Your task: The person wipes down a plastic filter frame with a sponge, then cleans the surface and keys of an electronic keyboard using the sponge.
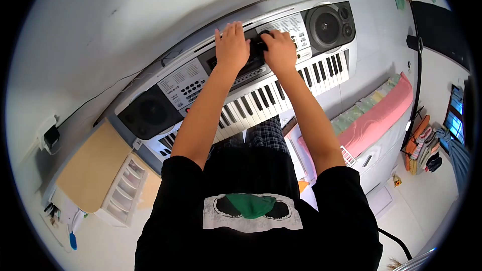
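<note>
A silver electronic keyboard (241, 82) stretches diagonally in front of me, with a round speaker at each end and black and white keys along the near side. My left hand (232, 47) lies over the left part of its dark centre panel, fingers stretched toward the back edge and close together. Just right of it, my right hand (281, 51) is curled with its fingers around a small black object (260, 41) over the panel. That object's kind cannot be made out, as the fingers partly cover it.
Behind the keyboard runs a white wall (125, 10) with a plugged-in adapter (50, 136) and its cable. At left stands a wooden-topped cabinet (93, 165) with white shelves. A pink cover (381, 113) lies on furniture at right, and folded clothes (424, 148) are piled farther right.
</note>
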Motion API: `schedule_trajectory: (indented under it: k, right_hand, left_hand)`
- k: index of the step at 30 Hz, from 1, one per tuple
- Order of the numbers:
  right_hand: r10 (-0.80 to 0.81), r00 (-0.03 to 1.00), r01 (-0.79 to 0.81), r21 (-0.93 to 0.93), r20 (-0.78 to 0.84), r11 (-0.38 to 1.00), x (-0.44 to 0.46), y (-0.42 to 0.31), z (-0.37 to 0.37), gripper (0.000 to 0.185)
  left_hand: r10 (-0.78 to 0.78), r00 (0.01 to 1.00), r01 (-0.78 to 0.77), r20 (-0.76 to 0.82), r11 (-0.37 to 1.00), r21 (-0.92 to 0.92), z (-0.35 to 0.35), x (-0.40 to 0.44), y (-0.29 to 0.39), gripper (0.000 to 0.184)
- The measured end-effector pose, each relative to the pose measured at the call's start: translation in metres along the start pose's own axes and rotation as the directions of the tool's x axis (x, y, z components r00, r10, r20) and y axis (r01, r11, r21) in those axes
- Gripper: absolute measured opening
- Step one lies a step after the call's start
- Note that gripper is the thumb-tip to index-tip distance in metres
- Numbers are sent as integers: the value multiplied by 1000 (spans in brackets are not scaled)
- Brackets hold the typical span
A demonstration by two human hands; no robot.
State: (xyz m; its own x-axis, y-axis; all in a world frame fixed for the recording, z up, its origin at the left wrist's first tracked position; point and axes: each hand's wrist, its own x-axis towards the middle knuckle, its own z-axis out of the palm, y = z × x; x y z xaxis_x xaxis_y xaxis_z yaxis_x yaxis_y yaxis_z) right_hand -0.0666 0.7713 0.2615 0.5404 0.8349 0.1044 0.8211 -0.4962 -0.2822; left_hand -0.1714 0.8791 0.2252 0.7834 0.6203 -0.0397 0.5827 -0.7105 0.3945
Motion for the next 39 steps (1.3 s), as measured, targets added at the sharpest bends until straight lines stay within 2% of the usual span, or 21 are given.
schedule_trajectory:
  k: [1, 2, 3, 4, 5, 7, 9, 11, 13, 16, 17, 19, 21, 22, 23, 24, 27, 28, 29, 33, 39]
  right_hand:
    - [-23, 998, 26, -56, 56, 998, 4, 2, 3, 23]
    - [-55, 998, 56, -73, 24, 996, 7, 8, 3, 12]
    - [6, 999, -1, -123, 38, 992, 14, 25, 10, 12]
    - [85, 996, -80, -200, 16, 977, 22, 42, 8, 12]
    - [160, 987, -156, -273, -11, 949, 30, 59, 5, 14]
    - [274, 954, -298, -272, -124, 915, 44, 89, -6, 15]
    - [304, 943, -329, -233, -137, 915, 44, 90, -4, 16]
    - [256, 957, -281, -224, -133, 933, 45, 73, 3, 16]
    - [189, 982, -188, -179, -11, 966, 41, 39, 18, 11]
    - [-87, 996, 88, -27, 24, 996, 32, -12, 22, 11]
    - [-115, 993, 115, -12, 6, 993, 31, -11, 24, 11]
    - [-104, 995, 104, 10, -13, 995, 35, 4, 17, 11]
    - [72, 997, -76, -118, -32, 990, 46, 37, 16, 13]
    - [130, 987, -146, -177, -99, 973, 52, 57, 12, 15]
    - [197, 968, -222, -162, -157, 961, 57, 71, 5, 15]
    - [227, 954, -257, -143, -194, 956, 59, 78, 0, 16]
    - [281, 945, -310, -183, -167, 933, 56, 68, 6, 14]
    - [252, 956, -275, -158, -149, 949, 51, 56, 7, 14]
    - [297, 955, -296, -178, -24, 938, 45, 40, 11, 26]
    - [133, 991, -131, -80, 13, 988, 3, -12, 14, 17]
    - [15, 993, -7, -74, 119, 997, -65, -12, 8, 20]
  left_hand:
    - [7, 1000, -7, 3, 1000, 3, -2, 2, 1, 55]
    - [-21, 999, 22, 49, 999, -22, -5, 3, 0, 55]
    - [-51, 994, 56, 97, 997, -47, -7, 5, -2, 55]
    - [-29, 999, 31, 30, 997, -77, -4, 4, -5, 55]
    - [-28, 999, 30, 34, 997, -74, -1, 5, -9, 55]
    - [4, 1000, 1, 21, 980, -197, -1, 6, -16, 53]
    - [7, 1000, -8, -5, 979, -206, -2, 9, -18, 51]
    - [37, 999, -31, 18, 960, -278, -4, 13, -21, 50]
    - [41, 999, -40, -2, 962, -271, -2, 13, -21, 50]
    - [36, 999, -37, -7, 967, -253, -4, 13, -18, 50]
    - [25, 1000, -23, 7, 969, -245, -6, 13, -18, 50]
    - [39, 999, -38, -4, 962, -269, -7, 13, -22, 50]
    - [47, 999, -49, -14, 953, -300, -6, 14, -25, 50]
    - [58, 998, -60, -15, 951, -303, -5, 13, -26, 50]
    - [70, 997, -72, -18, 949, -307, -5, 13, -27, 51]
    - [70, 997, -73, -18, 949, -308, -6, 14, -27, 51]
    - [61, 998, -57, 4, 944, -325, -7, 15, -27, 50]
    - [58, 998, -52, 7, 946, -319, -7, 15, -28, 50]
    - [54, 998, -47, 12, 949, -311, -6, 16, -28, 50]
    - [-16, 993, 58, 121, 935, -350, -12, 19, -25, 48]
    - [-33, 991, 79, 129, 926, -370, -12, 19, -28, 45]
